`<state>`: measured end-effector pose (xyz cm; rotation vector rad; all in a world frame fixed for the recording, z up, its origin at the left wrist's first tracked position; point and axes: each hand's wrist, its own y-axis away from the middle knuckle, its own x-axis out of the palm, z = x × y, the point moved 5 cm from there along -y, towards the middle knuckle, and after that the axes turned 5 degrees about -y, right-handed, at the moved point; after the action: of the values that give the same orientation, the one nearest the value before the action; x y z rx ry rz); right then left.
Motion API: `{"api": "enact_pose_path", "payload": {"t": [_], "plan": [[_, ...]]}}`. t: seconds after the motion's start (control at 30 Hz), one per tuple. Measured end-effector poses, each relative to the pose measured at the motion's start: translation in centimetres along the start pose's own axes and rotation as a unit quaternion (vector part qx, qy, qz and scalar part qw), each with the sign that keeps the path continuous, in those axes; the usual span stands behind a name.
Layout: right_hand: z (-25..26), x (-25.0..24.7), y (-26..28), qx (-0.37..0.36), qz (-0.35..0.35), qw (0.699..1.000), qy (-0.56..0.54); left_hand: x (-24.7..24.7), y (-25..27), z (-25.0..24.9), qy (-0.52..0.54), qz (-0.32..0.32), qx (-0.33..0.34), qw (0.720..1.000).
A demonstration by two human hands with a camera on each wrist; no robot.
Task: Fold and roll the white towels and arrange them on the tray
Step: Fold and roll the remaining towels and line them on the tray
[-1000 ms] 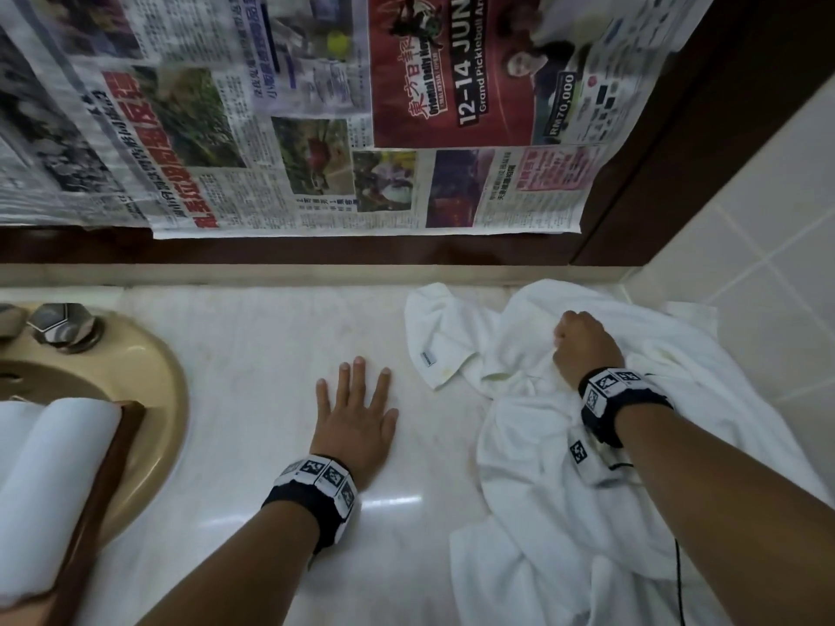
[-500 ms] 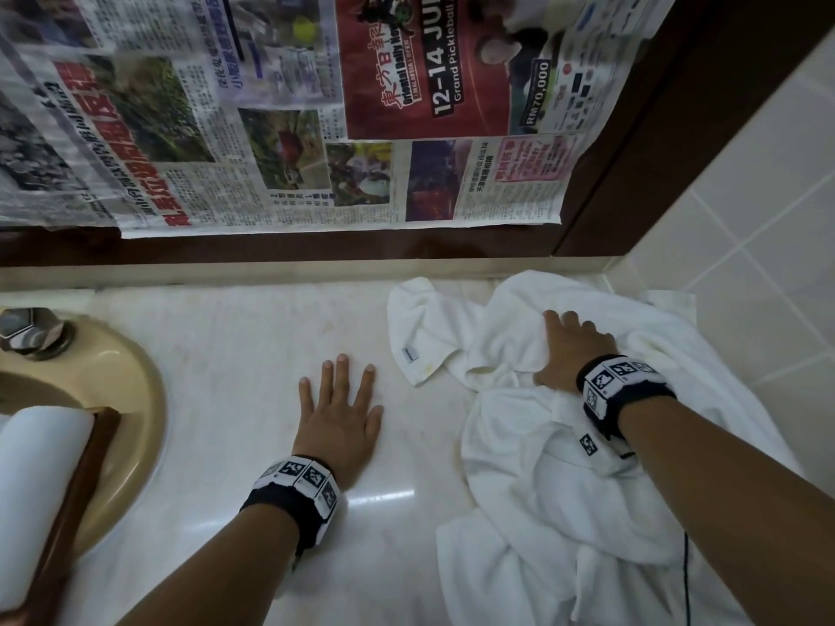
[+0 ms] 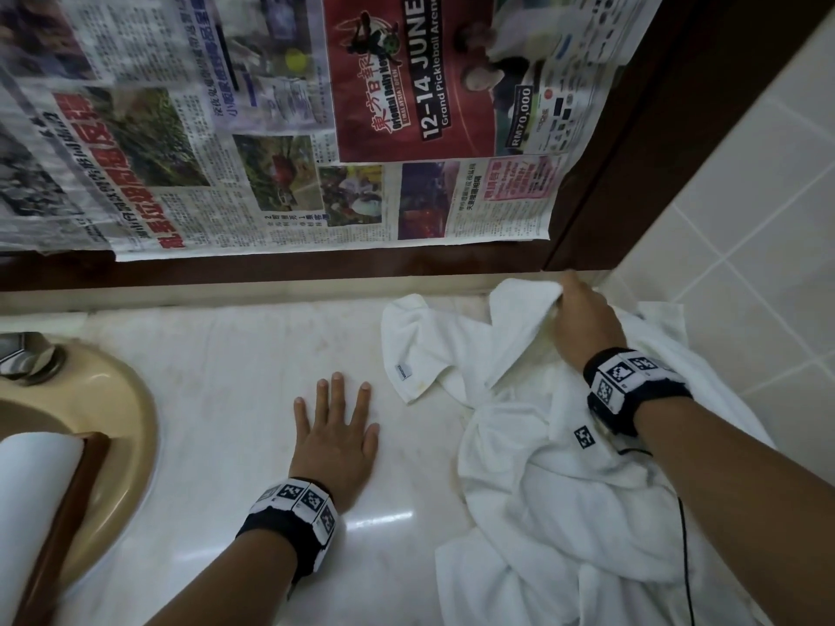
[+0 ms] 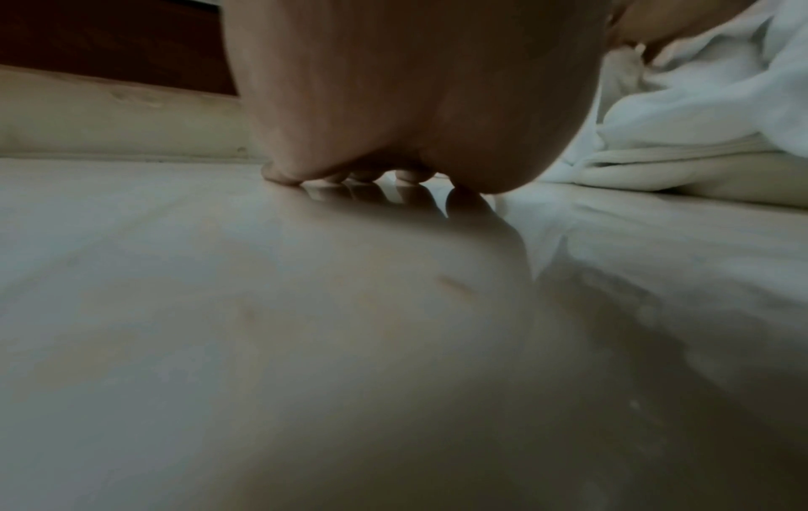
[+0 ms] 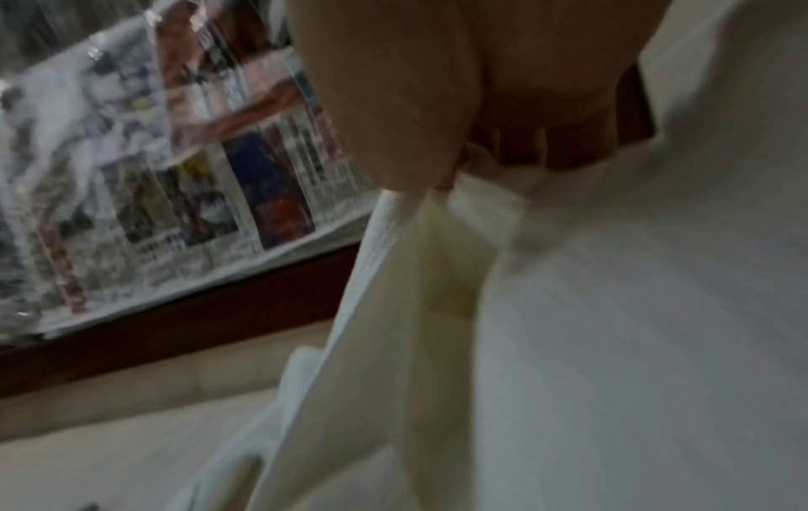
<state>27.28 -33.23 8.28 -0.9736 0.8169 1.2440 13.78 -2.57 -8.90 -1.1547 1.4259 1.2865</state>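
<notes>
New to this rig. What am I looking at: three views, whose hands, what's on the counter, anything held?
No robot: a person wearing cameras, one on the head and one on each wrist. The head view looks down on a pale counter. The left hand lies flat on it with fingers spread; its wrist view is the close, low shot along that surface. The right hand pinches an edge of a crumpled white towel; its wrist view shows the cloth hanging from the fingers. At left, a rolled towel sits on a wooden tray over a beige basin. Newspaper covers the wall behind.
</notes>
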Motion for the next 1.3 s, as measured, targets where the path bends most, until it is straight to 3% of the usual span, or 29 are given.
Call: {"api": "enact_pose_path", "payload": {"t": [0.1,0.2,0.3,0.37,0.4,0.47,0.5,0.57,0.63,0.7,0.77,0.87,1.0,1.1,1.17,1.2,1.3], "plan": [[4.2,-3.5,-0.5,-0.067,-0.075,0.991,-0.084,0.0,0.2,0.0,-0.003,0.004,-0.001,1.0],[7.9,-6.6,0.0,-0.126,-0.124,0.963,-0.204,-0.2,0.1,0.0,-0.001,0.0,-0.004,1.0],[9.1,-4.9,0.8,-0.135,0.003,0.957,-0.256,-0.2,0.1,0.1,0.0,0.005,-0.003,1.0],[7.8,-1.9,1.1,-0.069,0.12,0.978,-0.156,-0.2,0.2,0.0,-0.003,0.005,-0.001,1.0],[6.3,-0.3,1.3,-0.016,0.166,0.985,-0.038,-0.3,0.2,0.0,-0.002,0.004,0.0,1.0],[2.5,1.6,1.6,0.067,0.227,0.951,0.201,-0.3,0.3,-0.1,0.0,0.008,0.002,1.0],[0.5,2.0,1.9,0.1,0.24,0.929,0.263,-0.3,0.3,0.0,0.002,0.01,0.002,1.0],[-2.3,2.4,2.3,0.138,0.252,0.913,0.29,-0.4,0.3,0.1,0.008,0.001,0.0,1.0],[-3.0,2.5,1.9,0.111,0.255,0.924,0.264,-0.6,0.3,-0.1,-0.002,0.002,-0.001,1.0],[-1.2,1.4,0.8,0.062,0.206,0.946,0.241,-0.4,0.4,-0.1,-0.019,0.022,-0.004,1.0],[1.5,-1.2,-0.8,0.025,0.112,0.972,0.207,-0.4,0.3,-0.3,-0.024,0.027,-0.005,0.999],[6.3,-6.2,-2.3,-0.019,-0.004,0.989,0.15,-0.4,0.3,-0.2,-0.011,0.019,-0.005,1.0],[14.6,-11.6,-2.1,-0.124,-0.146,0.98,0.045,-0.8,0.4,-0.1,-0.005,0.04,0.003,0.999],[20.5,-12.4,0.2,-0.195,-0.182,0.96,-0.092,-1.9,0.4,1.1,0.049,0.06,0.025,0.997],[23.6,-11.9,2.9,-0.204,-0.175,0.948,-0.17,-3.9,0.8,2.6,0.216,0.053,0.01,0.975],[24.9,-11.2,4.4,-0.207,-0.161,0.945,-0.195,-5.1,1.2,4.0,0.321,0.018,-0.021,0.947],[27.1,-7.4,8.7,-0.186,-0.101,0.938,-0.273,-8.3,4.0,9.2,0.546,-0.112,-0.161,0.815]]}}
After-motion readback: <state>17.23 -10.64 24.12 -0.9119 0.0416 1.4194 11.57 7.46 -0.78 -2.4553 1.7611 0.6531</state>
